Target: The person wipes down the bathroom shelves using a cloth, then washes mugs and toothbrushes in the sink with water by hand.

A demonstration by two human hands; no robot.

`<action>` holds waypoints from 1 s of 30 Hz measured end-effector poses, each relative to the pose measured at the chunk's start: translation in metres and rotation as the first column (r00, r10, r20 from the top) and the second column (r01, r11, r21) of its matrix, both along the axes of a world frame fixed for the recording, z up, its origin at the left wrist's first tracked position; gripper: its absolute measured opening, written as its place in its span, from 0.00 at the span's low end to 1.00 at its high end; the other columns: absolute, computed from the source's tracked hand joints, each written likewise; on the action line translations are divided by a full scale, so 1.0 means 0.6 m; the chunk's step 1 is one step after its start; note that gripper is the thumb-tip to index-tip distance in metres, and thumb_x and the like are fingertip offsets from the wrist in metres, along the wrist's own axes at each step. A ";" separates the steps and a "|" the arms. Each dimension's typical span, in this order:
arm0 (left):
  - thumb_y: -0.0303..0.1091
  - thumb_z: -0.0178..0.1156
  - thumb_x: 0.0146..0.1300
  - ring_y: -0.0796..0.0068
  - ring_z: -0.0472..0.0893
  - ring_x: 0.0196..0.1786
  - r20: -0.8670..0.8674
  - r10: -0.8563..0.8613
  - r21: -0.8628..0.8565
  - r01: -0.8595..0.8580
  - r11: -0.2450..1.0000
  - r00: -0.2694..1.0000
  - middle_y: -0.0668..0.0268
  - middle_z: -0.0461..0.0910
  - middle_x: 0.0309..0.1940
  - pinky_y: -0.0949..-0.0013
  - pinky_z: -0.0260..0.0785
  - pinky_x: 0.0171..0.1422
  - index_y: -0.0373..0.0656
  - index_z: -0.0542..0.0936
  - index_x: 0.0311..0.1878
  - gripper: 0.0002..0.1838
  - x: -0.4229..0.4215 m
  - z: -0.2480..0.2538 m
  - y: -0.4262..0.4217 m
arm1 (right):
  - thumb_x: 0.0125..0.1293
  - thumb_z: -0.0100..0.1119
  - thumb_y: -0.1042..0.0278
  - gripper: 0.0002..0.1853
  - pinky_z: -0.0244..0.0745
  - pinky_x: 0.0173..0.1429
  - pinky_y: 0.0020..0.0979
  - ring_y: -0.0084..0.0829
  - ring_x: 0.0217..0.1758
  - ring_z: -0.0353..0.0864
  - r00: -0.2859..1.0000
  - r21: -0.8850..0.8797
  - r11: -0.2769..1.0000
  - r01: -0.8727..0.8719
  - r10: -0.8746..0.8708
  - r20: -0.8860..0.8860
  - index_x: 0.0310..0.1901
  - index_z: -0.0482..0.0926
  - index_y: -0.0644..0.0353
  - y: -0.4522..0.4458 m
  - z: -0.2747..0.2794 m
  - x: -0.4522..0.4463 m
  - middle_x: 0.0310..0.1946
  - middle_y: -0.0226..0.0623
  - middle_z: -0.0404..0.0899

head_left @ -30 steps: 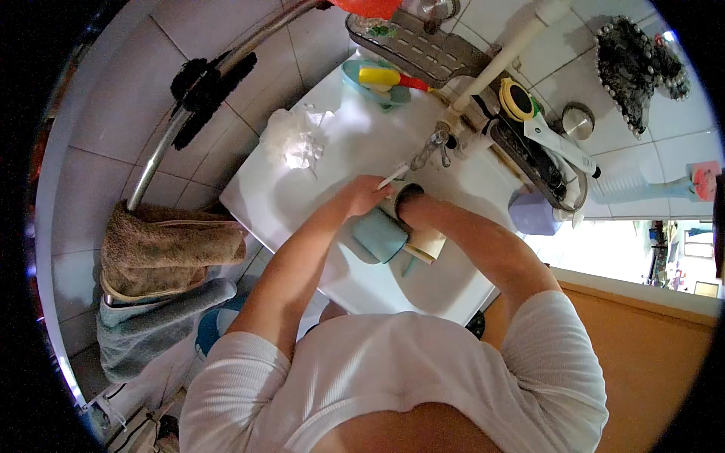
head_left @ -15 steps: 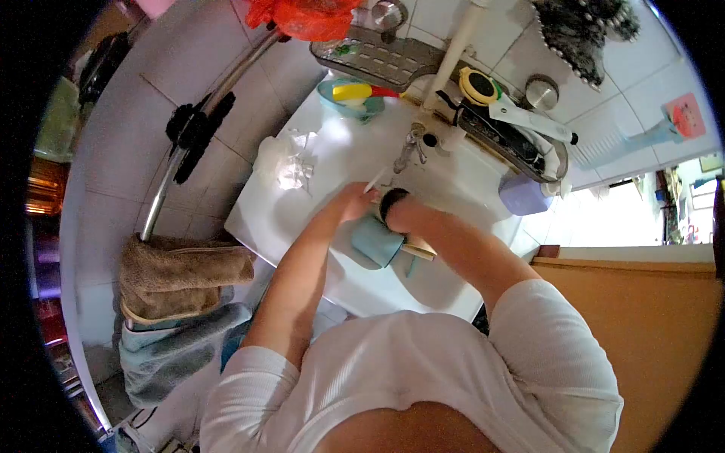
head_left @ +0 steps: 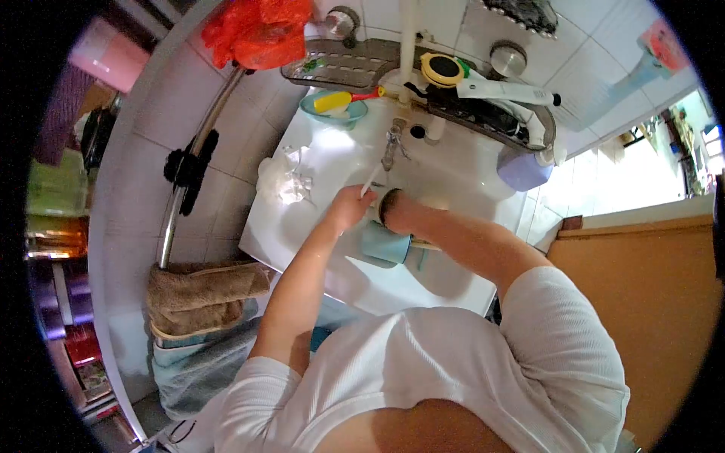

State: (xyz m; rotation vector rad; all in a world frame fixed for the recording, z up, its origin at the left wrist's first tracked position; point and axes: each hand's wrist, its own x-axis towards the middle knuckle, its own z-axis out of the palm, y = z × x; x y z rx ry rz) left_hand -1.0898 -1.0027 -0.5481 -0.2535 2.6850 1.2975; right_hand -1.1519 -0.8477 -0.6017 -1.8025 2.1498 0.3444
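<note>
My left hand (head_left: 352, 208) is closed around a thin white stick (head_left: 370, 181) that points up towards the tap (head_left: 391, 147); its kind is too small to make out. Close beside it, my right hand (head_left: 408, 215) grips a round, pale object with a dark rim (head_left: 389, 204), its front turned towards my left hand. My fingers hide much of that object. Just below both hands, a light blue cup (head_left: 387, 248) lies in the white sink (head_left: 343, 283). A pale flat piece (head_left: 427, 245) shows beside the cup, partly hidden by my right forearm.
A crumpled clear plastic bag (head_left: 285, 177) sits on the sink's left edge. Behind it stands a teal dish (head_left: 313, 113) with a yellow-handled brush (head_left: 332, 102). A purple bottle (head_left: 521, 170) stands at the right. Towels (head_left: 204, 298) hang from a rail on the left.
The view has shifted, so the sink and shelf appear moved. Both hands stay close together over the sink, still holding the white stick and the dark-rimmed object.
</note>
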 end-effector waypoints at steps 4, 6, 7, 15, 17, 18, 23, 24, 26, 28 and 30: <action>0.40 0.54 0.65 0.54 0.80 0.33 0.105 0.089 -0.025 -0.087 0.996 0.990 0.49 0.80 0.31 0.59 0.70 0.39 0.35 0.80 0.38 0.15 -0.009 0.035 0.007 | 0.56 0.52 0.72 0.11 0.73 0.47 0.43 0.44 0.43 0.80 0.982 -0.111 0.993 -0.039 0.017 -0.189 0.37 0.83 0.64 0.009 0.012 -0.001 0.37 0.44 0.82; 0.40 0.54 0.66 0.57 0.80 0.30 0.117 0.197 0.036 -0.202 0.979 0.973 0.51 0.80 0.29 0.61 0.70 0.37 0.36 0.80 0.39 0.15 -0.006 0.036 0.003 | 0.56 0.53 0.72 0.11 0.73 0.48 0.43 0.45 0.43 0.80 0.991 -0.224 0.968 0.113 -0.125 -0.038 0.38 0.82 0.64 0.004 0.053 -0.002 0.37 0.45 0.81; 0.41 0.53 0.67 0.60 0.79 0.28 0.146 0.287 0.096 -0.302 0.948 0.947 0.53 0.80 0.28 0.62 0.70 0.36 0.36 0.79 0.39 0.15 -0.002 0.030 0.001 | 0.56 0.53 0.72 0.12 0.73 0.49 0.43 0.46 0.43 0.80 0.982 -0.267 0.945 0.190 -0.185 0.044 0.39 0.82 0.64 0.005 0.077 -0.001 0.37 0.46 0.80; 0.40 0.57 0.65 0.78 0.70 0.20 0.228 0.519 0.434 -0.563 0.703 0.824 0.68 0.73 0.21 0.72 0.63 0.24 0.39 0.79 0.40 0.12 0.028 -0.022 -0.033 | 0.59 0.58 0.70 0.20 0.74 0.54 0.38 0.43 0.56 0.73 0.814 -0.798 0.281 0.533 -0.429 0.392 0.54 0.71 0.60 0.100 0.190 -0.057 0.56 0.43 0.69; 0.40 0.59 0.64 0.80 0.67 0.18 0.253 0.517 0.547 -0.562 0.621 0.818 0.70 0.70 0.19 0.74 0.59 0.21 0.41 0.78 0.35 0.11 0.029 -0.012 -0.026 | 0.60 0.56 0.71 0.19 0.74 0.55 0.37 0.40 0.57 0.71 0.945 -0.794 0.539 0.281 -0.299 0.132 0.54 0.71 0.60 0.088 0.254 -0.084 0.59 0.41 0.66; 0.40 0.60 0.63 0.81 0.66 0.18 0.261 0.516 0.599 -0.556 0.576 0.816 0.71 0.69 0.18 0.75 0.57 0.20 0.43 0.77 0.33 0.10 0.030 -0.002 -0.024 | 0.60 0.55 0.72 0.19 0.74 0.55 0.37 0.39 0.58 0.71 0.979 -0.755 0.641 0.138 -0.205 0.005 0.54 0.71 0.60 0.080 0.278 -0.099 0.61 0.40 0.64; 0.38 0.63 0.62 0.85 0.61 0.14 0.352 0.507 0.646 -0.596 0.477 0.787 0.75 0.64 0.16 0.77 0.48 0.15 0.49 0.68 0.25 0.14 0.042 0.034 -0.004 | 0.59 0.56 0.70 0.21 0.76 0.52 0.38 0.39 0.56 0.74 0.989 -0.439 0.896 0.059 -0.113 -0.098 0.55 0.72 0.59 0.044 0.315 -0.133 0.58 0.37 0.68; 0.37 0.63 0.61 0.85 0.61 0.14 0.357 0.510 0.659 -0.598 0.456 0.782 0.75 0.64 0.16 0.77 0.47 0.15 0.50 0.67 0.24 0.15 0.045 0.036 -0.003 | 0.58 0.57 0.70 0.21 0.76 0.51 0.38 0.40 0.55 0.74 0.985 -0.338 0.935 0.105 -0.143 -0.091 0.55 0.72 0.59 0.035 0.334 -0.128 0.57 0.37 0.69; 0.36 0.62 0.62 0.85 0.61 0.14 0.304 0.500 0.747 -0.529 0.403 0.811 0.76 0.63 0.16 0.77 0.47 0.15 0.49 0.67 0.25 0.14 0.059 0.022 -0.016 | 0.57 0.59 0.68 0.20 0.77 0.49 0.39 0.41 0.53 0.75 0.971 -0.234 0.949 0.209 -0.230 -0.068 0.53 0.74 0.59 0.014 0.335 -0.133 0.54 0.37 0.70; 0.36 0.61 0.63 0.85 0.61 0.14 0.258 0.509 0.808 -0.473 0.352 0.821 0.76 0.64 0.17 0.78 0.48 0.15 0.49 0.69 0.28 0.12 0.076 0.022 -0.025 | 0.56 0.60 0.66 0.18 0.76 0.48 0.39 0.41 0.51 0.76 0.953 -0.201 0.940 0.275 -0.295 -0.073 0.49 0.75 0.60 0.004 0.329 -0.134 0.52 0.38 0.72; 0.35 0.61 0.63 0.85 0.63 0.15 0.226 0.533 0.843 -0.438 0.312 0.815 0.75 0.67 0.18 0.78 0.50 0.16 0.49 0.72 0.31 0.08 0.096 0.023 -0.032 | 0.55 0.62 0.63 0.16 0.76 0.47 0.40 0.41 0.50 0.76 0.937 -0.246 0.919 0.308 -0.338 -0.089 0.44 0.77 0.61 0.003 0.321 -0.131 0.48 0.39 0.73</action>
